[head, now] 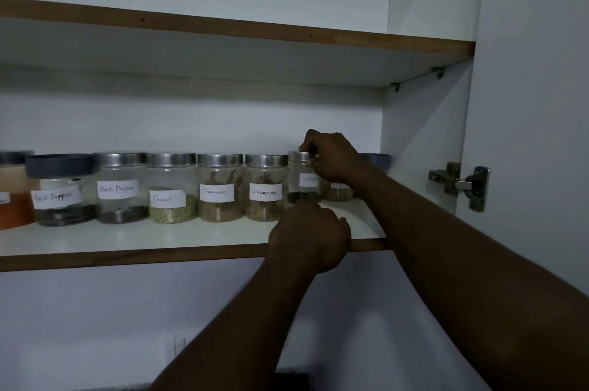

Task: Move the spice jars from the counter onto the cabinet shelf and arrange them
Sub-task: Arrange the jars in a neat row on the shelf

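- The right hand (331, 156) pinches the metal lid of the cloves jar (304, 180) from above, fingertips closed around the lid's rim.
- The left hand (310, 236) is curled at the base of the same jar, at the front of the shelf; its fingers are turned away, so I cannot tell whether they grip the glass or only rest against it.
- The cloves jar stands upright on the lower shelf (159, 239), just right of the row and touching or nearly touching its neighbour.
- The shelf is white with a brown wooden front edge; an upper shelf (223, 28) of the same make sits above, and the cabinet wall at right carries a metal hinge (459, 183).
- The light is dim and the interior grey-white.
- Handwritten white labels, from the left: "Black Pepper" on a dark-lidded jar (60, 189), "Black Pepper" on a steel-lidded jar (119, 188), "Fennel" (172, 188), "Cinnamon" (221, 188) and a second "Cinnamon" (264, 188).
- The held jar's label reads "Clove", its end covered by the right hand.
- An orange-filled jar (14, 189) is cut off by the left edge, its label unreadable.
- Behind the right wrist a dark-lidded jar (374, 161) is mostly hidden; its label cannot be made out.
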A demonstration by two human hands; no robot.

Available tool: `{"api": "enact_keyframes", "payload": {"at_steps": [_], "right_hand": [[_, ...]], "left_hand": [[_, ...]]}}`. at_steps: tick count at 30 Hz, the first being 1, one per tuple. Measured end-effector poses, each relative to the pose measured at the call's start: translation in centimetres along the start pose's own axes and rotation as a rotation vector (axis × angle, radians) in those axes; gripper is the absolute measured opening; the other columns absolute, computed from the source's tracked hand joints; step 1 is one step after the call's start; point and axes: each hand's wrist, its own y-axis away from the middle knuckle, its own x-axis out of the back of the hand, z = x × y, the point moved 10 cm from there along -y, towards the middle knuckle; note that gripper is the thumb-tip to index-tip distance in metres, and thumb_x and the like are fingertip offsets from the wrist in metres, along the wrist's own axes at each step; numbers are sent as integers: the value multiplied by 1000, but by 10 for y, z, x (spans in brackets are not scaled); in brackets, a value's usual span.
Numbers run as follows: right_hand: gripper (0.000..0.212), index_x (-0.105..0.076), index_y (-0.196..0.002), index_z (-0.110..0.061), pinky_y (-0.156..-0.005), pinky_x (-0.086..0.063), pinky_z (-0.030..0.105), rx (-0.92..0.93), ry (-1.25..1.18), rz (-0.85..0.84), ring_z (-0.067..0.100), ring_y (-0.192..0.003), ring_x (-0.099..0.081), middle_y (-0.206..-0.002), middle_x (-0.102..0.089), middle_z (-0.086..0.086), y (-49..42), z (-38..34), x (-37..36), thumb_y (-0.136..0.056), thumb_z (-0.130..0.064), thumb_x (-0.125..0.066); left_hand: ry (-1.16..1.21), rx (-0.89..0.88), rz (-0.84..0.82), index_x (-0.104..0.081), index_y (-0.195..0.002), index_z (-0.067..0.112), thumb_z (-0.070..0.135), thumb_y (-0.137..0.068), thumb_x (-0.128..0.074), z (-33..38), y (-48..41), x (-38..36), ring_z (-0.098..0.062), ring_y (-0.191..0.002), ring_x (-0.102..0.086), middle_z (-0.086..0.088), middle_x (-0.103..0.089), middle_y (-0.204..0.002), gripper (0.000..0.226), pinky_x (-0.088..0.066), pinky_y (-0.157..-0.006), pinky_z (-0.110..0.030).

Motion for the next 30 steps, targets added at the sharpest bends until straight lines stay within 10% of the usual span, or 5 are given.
{"api": "enact_keyframes", "payload": {"at_steps": [22,30], "right_hand": [[50,-61,-125,-16,-93,-53,39,-60,-103,141,27,-112,-61,-126,-65,8,-1,9,-3,-80,3,-68],[22,-69,-104,-24,-87,-52,29,80,-423,169,2,-97,-65,-102,-72,-14,34,-48,5,-98,-44,-62]], "left_hand": [[97,73,-128,-66,-119,6,19,-109,-35,-13,-3,3,-34,-100,-66,-15,-69,-111,35,-42,-80,-34],[642,403,-9,-74,-86,22,42,-106,-48,-77,58,9,-15,-76,-63,2,-70,-80,39,-45,-70,-30]]}}
